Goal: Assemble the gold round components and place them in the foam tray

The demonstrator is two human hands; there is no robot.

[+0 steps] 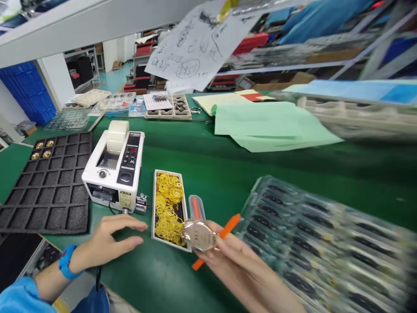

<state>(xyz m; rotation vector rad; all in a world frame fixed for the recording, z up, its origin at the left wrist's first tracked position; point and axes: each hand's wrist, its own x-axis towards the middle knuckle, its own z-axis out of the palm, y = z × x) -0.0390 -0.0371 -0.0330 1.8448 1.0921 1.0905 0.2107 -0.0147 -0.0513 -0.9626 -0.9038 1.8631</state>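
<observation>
My right hand (237,261) grips a round, shiny gold-toned watch case (199,235), its back with a CE mark facing me. An orange strip (230,225) is also in that hand, passing slantwise behind the case. My left hand (112,239) is held over the green mat with thumb and fingers apart and nothing between them. Between the hands stands a narrow white box (154,217) of thin yellow rings (167,204). A clear tube (196,208) with orange inside lies right of the box, just beyond the watch case.
A white tape dispenser (112,169) stands beyond my left hand, with a small metal tally counter (141,203) beside it. At left lies a black compartment tray (61,182) holding several gold parts. A clear tray (293,234) of dark parts fills the right; green paper (270,124) lies behind.
</observation>
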